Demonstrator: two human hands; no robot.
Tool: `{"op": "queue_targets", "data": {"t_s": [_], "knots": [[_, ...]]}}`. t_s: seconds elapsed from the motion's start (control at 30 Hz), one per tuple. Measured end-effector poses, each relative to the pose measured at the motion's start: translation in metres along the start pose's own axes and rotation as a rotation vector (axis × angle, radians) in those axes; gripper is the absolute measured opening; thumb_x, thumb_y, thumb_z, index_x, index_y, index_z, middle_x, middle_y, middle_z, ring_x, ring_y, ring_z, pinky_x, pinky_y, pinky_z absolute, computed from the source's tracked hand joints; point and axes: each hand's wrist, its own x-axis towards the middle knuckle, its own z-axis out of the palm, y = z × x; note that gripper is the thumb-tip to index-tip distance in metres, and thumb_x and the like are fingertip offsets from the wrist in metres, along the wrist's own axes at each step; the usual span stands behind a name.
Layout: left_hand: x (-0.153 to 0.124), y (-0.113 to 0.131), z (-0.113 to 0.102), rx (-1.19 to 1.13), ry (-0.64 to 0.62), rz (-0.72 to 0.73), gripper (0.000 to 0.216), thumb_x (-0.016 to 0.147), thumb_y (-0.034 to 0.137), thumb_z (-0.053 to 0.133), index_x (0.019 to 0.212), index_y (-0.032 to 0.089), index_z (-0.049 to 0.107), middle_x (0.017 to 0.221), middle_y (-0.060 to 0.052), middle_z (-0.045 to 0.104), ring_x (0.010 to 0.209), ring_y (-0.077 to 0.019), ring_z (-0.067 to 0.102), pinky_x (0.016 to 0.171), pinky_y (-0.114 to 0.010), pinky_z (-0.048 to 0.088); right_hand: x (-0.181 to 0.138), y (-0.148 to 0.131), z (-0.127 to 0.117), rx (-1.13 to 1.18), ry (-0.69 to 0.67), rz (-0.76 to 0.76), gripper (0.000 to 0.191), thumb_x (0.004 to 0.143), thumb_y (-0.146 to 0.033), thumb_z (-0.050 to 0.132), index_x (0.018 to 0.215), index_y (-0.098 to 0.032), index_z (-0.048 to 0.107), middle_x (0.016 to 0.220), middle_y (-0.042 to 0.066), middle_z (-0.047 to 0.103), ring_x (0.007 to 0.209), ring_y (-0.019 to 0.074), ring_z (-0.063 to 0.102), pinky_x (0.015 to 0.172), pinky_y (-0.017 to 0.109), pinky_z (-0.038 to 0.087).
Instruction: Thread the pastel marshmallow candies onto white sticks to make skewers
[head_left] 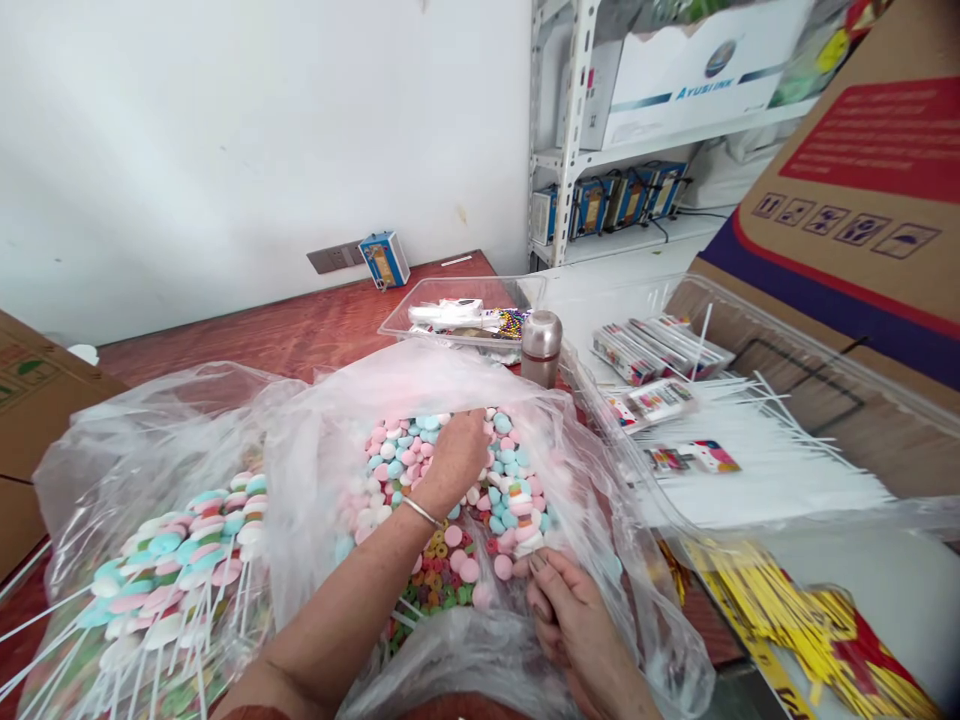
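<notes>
Pink, blue and white round candies (409, 440) lie heaped in an open clear plastic bag (450, 375), with small coloured ring candies (442, 585) nearer me. My left hand (459, 455), a bangle at its wrist, reaches into the far side of the heap. Its fingertips are hidden among the candies. At the heap's right side, my right hand (566, 610) is closed, thumb against fingers, at the lower end of a candy skewer (523, 510). This skewer is a stack of round pieces with coloured bits between them; its stick is mostly hidden.
Finished-looking candy skewers (202, 540) on white sticks lie in another bag at left. Behind the heap stand a metal flask (541, 345) and a clear tray (405, 325). White sticks (765, 465) fill a large bin at right, near yellow twist ties (780, 600) and a cardboard box (847, 190).
</notes>
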Motion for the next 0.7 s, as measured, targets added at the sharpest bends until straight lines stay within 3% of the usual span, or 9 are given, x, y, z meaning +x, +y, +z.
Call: {"op": "queue_targets", "data": {"t_s": [0.1, 0.23, 0.33, 0.4, 0.5, 0.57, 0.7], "knots": [[-0.002, -0.001, 0.000, -0.027, 0.018, -0.013, 0.015, 0.080, 0.004, 0.054, 0.088, 0.015, 0.061, 0.094, -0.014, 0.066, 0.089, -0.0261, 0.063, 0.078, -0.036, 0.048, -0.001, -0.001, -0.001, -0.006, -0.006, -0.007, 0.034, 0.081, -0.056, 0.065, 0.082, -0.022, 0.059, 0.056, -0.011, 0.035, 0.041, 0.0033, 0.013, 0.039, 0.020, 0.006], [-0.016, 0.000, -0.010, -0.125, 0.064, 0.015, 0.021, 0.076, 0.004, 0.057, 0.092, 0.018, 0.059, 0.101, -0.009, 0.064, 0.098, -0.0216, 0.061, 0.084, -0.032, 0.048, -0.002, -0.003, -0.001, -0.055, 0.005, -0.042, 0.035, 0.082, -0.057, 0.062, 0.080, -0.022, 0.057, 0.057, -0.010, 0.035, 0.042, 0.0043, 0.013, 0.040, 0.020, 0.007], [-0.039, 0.005, -0.021, -0.396, 0.070, -0.027, 0.018, 0.076, 0.009, 0.059, 0.091, 0.020, 0.057, 0.087, -0.001, 0.064, 0.081, -0.0161, 0.061, 0.073, -0.027, 0.049, 0.000, -0.009, 0.003, -0.148, 0.028, -0.140, 0.036, 0.084, -0.057, 0.060, 0.080, -0.022, 0.057, 0.055, -0.010, 0.030, 0.043, 0.0057, 0.015, 0.040, 0.020, 0.010], [-0.058, 0.011, -0.027, -0.626, 0.008, -0.095, 0.018, 0.076, 0.015, 0.062, 0.092, 0.020, 0.056, 0.074, 0.003, 0.059, 0.067, -0.0132, 0.058, 0.061, -0.024, 0.046, 0.003, -0.015, 0.007, -0.254, 0.050, -0.261, 0.034, 0.086, -0.055, 0.059, 0.081, -0.021, 0.058, 0.054, -0.010, 0.033, 0.043, 0.0070, 0.023, 0.039, 0.020, 0.017], [-0.086, 0.020, -0.031, -0.918, -0.119, -0.178, 0.025, 0.077, 0.019, 0.066, 0.100, 0.019, 0.057, 0.070, 0.003, 0.059, 0.062, -0.0121, 0.058, 0.055, -0.021, 0.044, 0.012, -0.023, 0.016, -0.423, 0.078, -0.447, 0.029, 0.088, -0.049, 0.057, 0.088, -0.020, 0.059, 0.062, -0.005, 0.054, 0.051, 0.0116, 0.048, 0.047, 0.021, 0.036], [-0.101, 0.022, -0.031, -1.094, -0.179, -0.213, 0.027, 0.077, 0.020, 0.068, 0.102, 0.018, 0.059, 0.077, 0.000, 0.064, 0.068, -0.0137, 0.062, 0.059, -0.022, 0.047, 0.018, -0.026, 0.021, -0.519, 0.089, -0.495, 0.026, 0.090, -0.046, 0.055, 0.093, -0.020, 0.059, 0.067, -0.002, 0.062, 0.058, 0.0147, 0.057, 0.054, 0.023, 0.043], [-0.117, 0.014, -0.030, -1.382, -0.261, -0.319, 0.032, 0.076, 0.026, 0.075, 0.104, 0.017, 0.063, 0.090, -0.006, 0.070, 0.082, -0.0179, 0.068, 0.073, -0.027, 0.053, 0.025, -0.029, 0.027, -0.669, 0.071, -0.481, 0.023, 0.092, -0.044, 0.051, 0.089, -0.022, 0.056, 0.066, -0.001, 0.064, 0.058, 0.0159, 0.059, 0.055, 0.024, 0.043]]}}
